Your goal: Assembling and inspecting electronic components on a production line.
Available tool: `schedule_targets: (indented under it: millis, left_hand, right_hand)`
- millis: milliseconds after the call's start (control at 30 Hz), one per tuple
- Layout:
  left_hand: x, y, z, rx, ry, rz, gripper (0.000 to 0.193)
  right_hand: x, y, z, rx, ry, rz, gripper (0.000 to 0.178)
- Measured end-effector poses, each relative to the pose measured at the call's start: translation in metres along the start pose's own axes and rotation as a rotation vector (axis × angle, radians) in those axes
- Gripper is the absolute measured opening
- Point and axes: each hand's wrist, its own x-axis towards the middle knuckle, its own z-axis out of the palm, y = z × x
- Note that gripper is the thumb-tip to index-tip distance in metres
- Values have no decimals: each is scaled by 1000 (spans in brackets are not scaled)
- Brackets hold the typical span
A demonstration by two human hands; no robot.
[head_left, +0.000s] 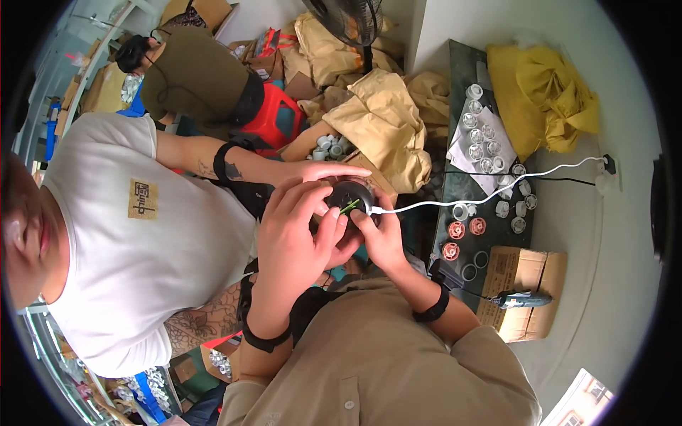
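In front of my chest is a round black device [360, 193] with a thin green piece [349, 206] across its face. A white cable [440, 204] ends in a plug at its right rim. My right hand [384, 240] is closed on the device's right side, thumb beside the plug. From the left, my left hand [290, 226] curls its fingers against the left side, fingertips close to the green piece; part of its grip is hidden. A co-worker's hand [332, 170] reaches over the far rim. Fingers below the device are partly covered.
A person in a white T-shirt [153, 234] stands close on my left; another sits behind. On the right, a dark table [455, 78] holds white round parts [474, 121], orange parts [477, 226], a carton [522, 266] and a power screwdriver [524, 299]. The white cable crosses to a wall socket.
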Motion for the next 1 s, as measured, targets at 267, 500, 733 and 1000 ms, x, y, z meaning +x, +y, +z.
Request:
schedule_targets:
  millis: [267,500,733,1000]
  left_hand:
    - [-27,-9,21,-299,-131,-403,29]
    - [-23,1,35,-1088,-158,-617,46]
    - [-13,14,38,-1233,-276,-692,50]
    - [-7,24,46,-1191,-310,-699,52]
  right_hand:
    - [-6,-7,-22,228,-114,0,59]
    - [-15,-51,-32,251,-4,-125,56]
    - [-16,-75,-55,23,12,-45,59]
    - [-15,-74,-65,-50,55,-87,63]
